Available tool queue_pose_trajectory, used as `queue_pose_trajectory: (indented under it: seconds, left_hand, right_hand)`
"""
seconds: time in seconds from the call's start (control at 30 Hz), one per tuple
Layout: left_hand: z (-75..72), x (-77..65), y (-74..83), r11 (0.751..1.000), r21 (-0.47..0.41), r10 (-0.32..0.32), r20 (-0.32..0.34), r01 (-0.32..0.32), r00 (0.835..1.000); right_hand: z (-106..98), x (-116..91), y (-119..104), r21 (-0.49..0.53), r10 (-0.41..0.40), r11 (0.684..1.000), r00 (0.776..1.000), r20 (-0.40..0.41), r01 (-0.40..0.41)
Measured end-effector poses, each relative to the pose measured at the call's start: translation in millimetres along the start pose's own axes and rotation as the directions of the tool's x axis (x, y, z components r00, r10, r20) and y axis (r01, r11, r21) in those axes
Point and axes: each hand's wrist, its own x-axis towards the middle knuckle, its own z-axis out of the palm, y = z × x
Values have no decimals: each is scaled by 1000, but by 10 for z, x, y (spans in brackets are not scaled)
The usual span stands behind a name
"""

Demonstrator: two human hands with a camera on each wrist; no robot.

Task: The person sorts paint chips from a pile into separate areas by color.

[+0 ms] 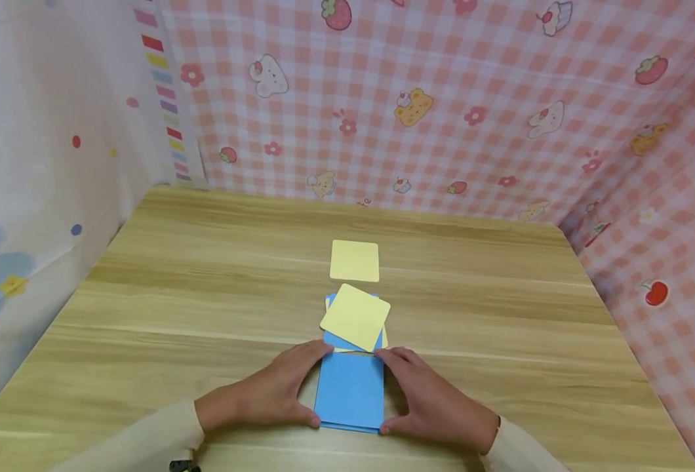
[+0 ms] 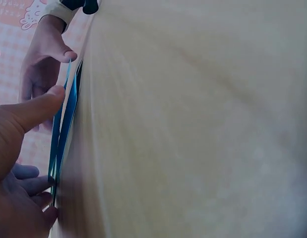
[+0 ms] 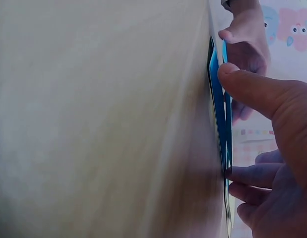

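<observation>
My left hand and right hand hold a square blue card by its left and right sides. Each thumb is at a near corner, with the fingers at the far corners. A second blue edge shows under the card along its near side. In the left wrist view, two blue cards stand slightly apart at the thumb end, and the upper one is in the hands. Just beyond the fingertips, a yellow card lies askew over blue and yellow cards, partly covering them.
Another yellow card lies by itself farther back on the wooden table. Behind the table hangs a pink checked cloth, and a white printed cloth hangs along the left side.
</observation>
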Motion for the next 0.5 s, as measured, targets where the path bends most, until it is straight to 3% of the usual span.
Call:
queue_pose_trajectory:
  seconds: [0.17, 0.5]
  left_hand:
    - [31, -3, -31, 998, 48, 34, 29, -35, 999]
    - [12, -42, -22, 1000, -17, 1, 44, 0, 999]
  right_hand:
    - [17, 1, 2, -29, -15, 999, 1000, 27, 16]
    - [3, 2, 17, -38, -60, 997, 998, 23, 61]
